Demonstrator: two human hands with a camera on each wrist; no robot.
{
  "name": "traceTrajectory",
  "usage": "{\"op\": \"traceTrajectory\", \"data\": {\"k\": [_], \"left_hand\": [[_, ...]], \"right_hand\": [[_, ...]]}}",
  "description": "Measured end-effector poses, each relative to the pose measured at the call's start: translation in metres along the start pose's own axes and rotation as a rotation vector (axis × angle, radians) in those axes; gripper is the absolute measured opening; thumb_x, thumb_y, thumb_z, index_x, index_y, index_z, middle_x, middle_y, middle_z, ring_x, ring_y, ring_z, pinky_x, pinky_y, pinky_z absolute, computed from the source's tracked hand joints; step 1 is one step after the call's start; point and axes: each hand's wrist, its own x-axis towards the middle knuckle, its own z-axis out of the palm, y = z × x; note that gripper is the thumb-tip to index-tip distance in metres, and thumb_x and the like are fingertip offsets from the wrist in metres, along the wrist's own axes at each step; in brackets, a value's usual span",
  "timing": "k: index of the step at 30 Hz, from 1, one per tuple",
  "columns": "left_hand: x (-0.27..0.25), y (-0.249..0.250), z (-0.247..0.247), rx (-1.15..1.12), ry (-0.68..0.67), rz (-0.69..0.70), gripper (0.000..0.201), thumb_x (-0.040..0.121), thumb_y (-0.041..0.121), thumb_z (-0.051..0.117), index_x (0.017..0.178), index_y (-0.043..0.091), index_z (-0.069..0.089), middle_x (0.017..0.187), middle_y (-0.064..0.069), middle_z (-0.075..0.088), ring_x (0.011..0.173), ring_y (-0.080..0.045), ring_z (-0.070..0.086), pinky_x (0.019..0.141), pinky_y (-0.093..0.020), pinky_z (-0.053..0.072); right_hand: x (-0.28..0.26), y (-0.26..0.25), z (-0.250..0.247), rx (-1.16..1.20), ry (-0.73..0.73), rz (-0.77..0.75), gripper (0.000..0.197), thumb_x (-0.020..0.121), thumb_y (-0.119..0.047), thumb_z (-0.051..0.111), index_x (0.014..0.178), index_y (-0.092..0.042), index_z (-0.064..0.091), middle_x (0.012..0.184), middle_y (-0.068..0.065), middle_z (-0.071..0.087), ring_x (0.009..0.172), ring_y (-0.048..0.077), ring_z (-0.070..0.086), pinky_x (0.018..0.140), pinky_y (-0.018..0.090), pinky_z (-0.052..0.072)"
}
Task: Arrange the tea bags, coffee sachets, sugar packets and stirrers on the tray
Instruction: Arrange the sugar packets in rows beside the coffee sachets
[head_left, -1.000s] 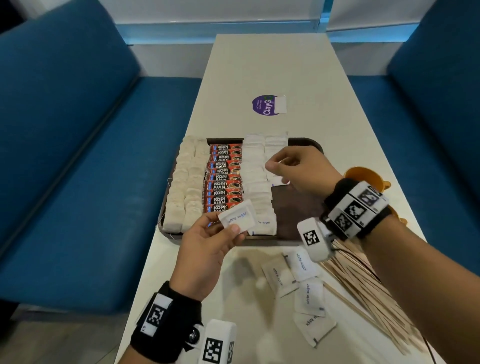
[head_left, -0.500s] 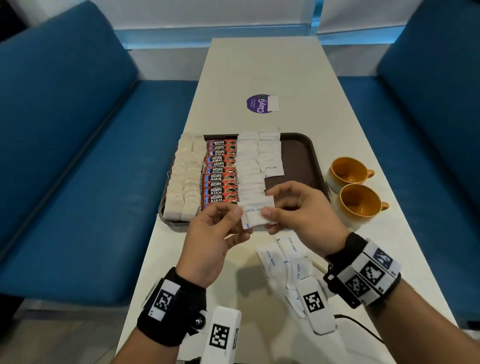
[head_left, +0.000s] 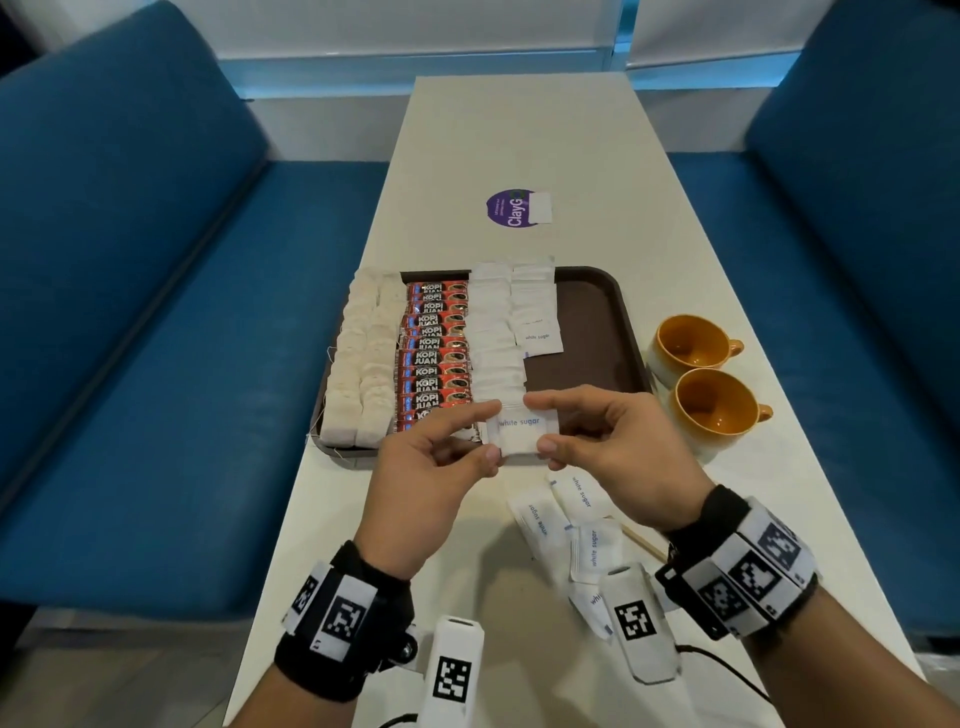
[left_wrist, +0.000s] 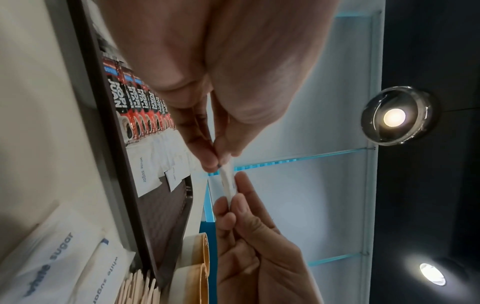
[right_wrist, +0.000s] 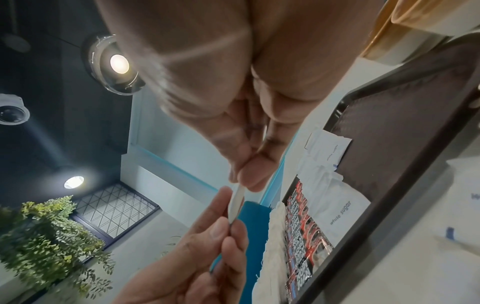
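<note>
Head view: from above, facing forward and down the tabletop (head_left: 519, 130), taking in the tray (head_left: 592, 332).
Left wrist view: close under the left hand (left_wrist: 221, 72), facing fingertips and ceiling.
Right wrist view: close under the right hand (right_wrist: 233, 72), likewise.
Shared: the pinched sugar packet (head_left: 521, 435), tray.

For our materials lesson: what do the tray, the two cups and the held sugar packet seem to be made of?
Tray: probably plastic, dark brown, matt, moulded rim.
Cups: likely glazed ceramic, glossy orange inside.
Sugar packet: thin white paper, printed, pinched by left hand and right hand.
</note>
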Motion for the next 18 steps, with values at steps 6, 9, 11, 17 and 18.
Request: {"op": "traceTrajectory", "data": {"k": [6,9,11,17,18], "left_hand": [[0.009,-0.009,0.000,0.061,-0.040,-0.005,0.061,0.086,-0.011,0.072,0.131,0.029,0.065,0.118,0.002,0.068,0.081,-0.009,0.065,0.081,-0.022,0.055],[0.021,-0.015,-0.009,0.268,-0.100,0.000,0.060,0.089,0.003,0.075,0.137,0.034,0.057,0.128,0.016,0.062,0.099,-0.010,0.064,0.091,-0.029,0.056],[0.030,-0.017,-0.013,0.546,-0.154,0.013,0.052,0.090,0.019,0.076,0.134,0.038,0.057,0.130,0.027,0.054,0.115,-0.009,0.056,0.099,-0.029,0.051],[0.046,-0.024,-0.005,0.941,-0.332,0.030,0.047,0.093,0.044,0.069,0.138,0.042,0.054,0.153,0.024,0.036,0.142,-0.012,0.015,0.120,-0.038,0.020],[0.046,-0.026,-0.003,0.981,-0.346,0.027,0.048,0.093,0.048,0.067,0.138,0.044,0.053,0.157,0.026,0.032,0.144,-0.011,0.011,0.121,-0.043,0.018]], "right_hand": [[0.020,-0.009,-0.011,-0.030,0.010,0.036,0.039,0.087,-0.003,0.077,0.122,-0.021,0.073,0.095,0.009,0.078,0.087,0.024,0.076,0.078,0.031,0.063],[0.046,-0.006,-0.026,-0.159,0.129,0.063,0.037,0.087,-0.010,0.080,0.118,-0.028,0.074,0.097,0.004,0.076,0.086,0.018,0.075,0.076,0.029,0.064],[0.070,0.002,-0.036,-0.201,0.184,0.085,0.033,0.087,-0.010,0.080,0.114,-0.028,0.075,0.100,0.001,0.076,0.085,0.016,0.075,0.078,0.030,0.064],[0.140,0.027,-0.047,-0.386,0.212,0.147,0.028,0.083,-0.005,0.083,0.097,-0.028,0.075,0.097,0.006,0.074,0.079,0.016,0.074,0.079,0.028,0.062],[0.148,0.030,-0.046,-0.410,0.189,0.154,0.027,0.083,-0.004,0.082,0.095,-0.027,0.075,0.096,0.008,0.075,0.076,0.017,0.075,0.079,0.028,0.061]]}}
